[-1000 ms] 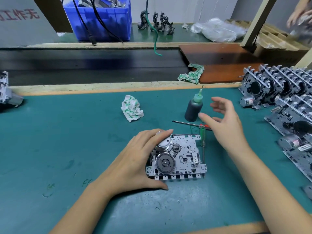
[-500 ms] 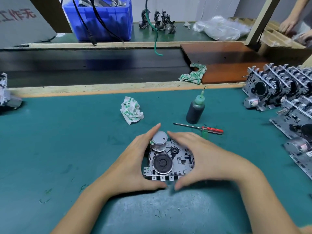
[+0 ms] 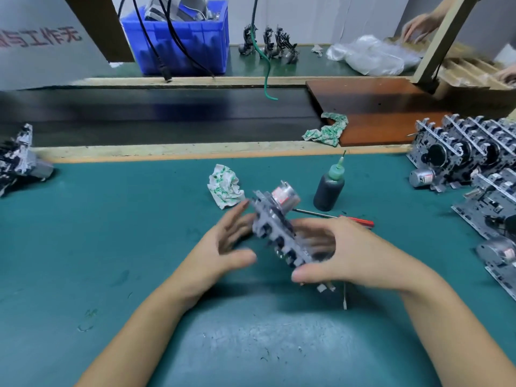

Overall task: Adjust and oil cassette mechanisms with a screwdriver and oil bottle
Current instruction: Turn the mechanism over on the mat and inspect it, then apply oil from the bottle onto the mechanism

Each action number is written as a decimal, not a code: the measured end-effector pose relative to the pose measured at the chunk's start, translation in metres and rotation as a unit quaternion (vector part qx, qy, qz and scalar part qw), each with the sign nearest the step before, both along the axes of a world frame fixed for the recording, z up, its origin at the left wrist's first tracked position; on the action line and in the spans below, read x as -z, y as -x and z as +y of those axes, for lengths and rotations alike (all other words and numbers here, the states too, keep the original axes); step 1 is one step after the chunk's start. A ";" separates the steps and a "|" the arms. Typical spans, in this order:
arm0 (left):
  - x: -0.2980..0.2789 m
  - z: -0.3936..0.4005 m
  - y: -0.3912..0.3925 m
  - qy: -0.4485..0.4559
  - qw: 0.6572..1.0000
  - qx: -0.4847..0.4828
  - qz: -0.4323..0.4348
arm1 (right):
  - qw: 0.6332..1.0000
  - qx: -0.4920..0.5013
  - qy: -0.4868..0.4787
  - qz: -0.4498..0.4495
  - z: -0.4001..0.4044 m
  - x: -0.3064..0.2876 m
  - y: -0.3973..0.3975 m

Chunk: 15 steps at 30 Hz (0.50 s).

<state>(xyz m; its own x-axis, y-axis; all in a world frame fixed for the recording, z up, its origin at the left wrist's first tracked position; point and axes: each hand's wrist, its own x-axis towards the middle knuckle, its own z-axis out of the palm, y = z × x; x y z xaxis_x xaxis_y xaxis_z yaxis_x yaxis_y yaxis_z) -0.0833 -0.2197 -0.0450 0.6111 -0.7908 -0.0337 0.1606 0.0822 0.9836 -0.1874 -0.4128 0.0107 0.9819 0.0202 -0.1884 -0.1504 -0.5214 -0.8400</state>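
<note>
From the head camera, the cassette mechanism (image 3: 276, 233) is lifted off the green surface (image 3: 111, 247) and tilted on edge between both hands, its round motor (image 3: 286, 195) uppermost. The right hand (image 3: 349, 255) grasps it, thumb along the near edge and fingers curled behind the plate. The left hand (image 3: 223, 247) is blurred, fingers extended beside the frame; whether it touches is unclear.

The piece looks stiff and fairly light, a thin metal plate with small exposed gears and sharp tabs, so it is best held by the plate edges, away from the moving parts.

The oil bottle (image 3: 329, 191) stands just behind, the screwdriver (image 3: 335, 217) lying beside its base.
</note>
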 end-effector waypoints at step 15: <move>-0.003 -0.021 0.003 0.204 0.903 0.083 0.369 | 0.942 0.218 -0.237 -0.097 0.017 0.030 -0.010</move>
<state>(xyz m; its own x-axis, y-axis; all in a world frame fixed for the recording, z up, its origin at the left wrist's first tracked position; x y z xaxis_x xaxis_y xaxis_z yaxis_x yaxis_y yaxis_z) -0.0867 -0.2409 -0.0417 0.4143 -0.9076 -0.0679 0.8029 0.3293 0.4968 -0.1772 -0.3962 -0.0193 0.9312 -0.3563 -0.0771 -0.0840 -0.0039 -0.9965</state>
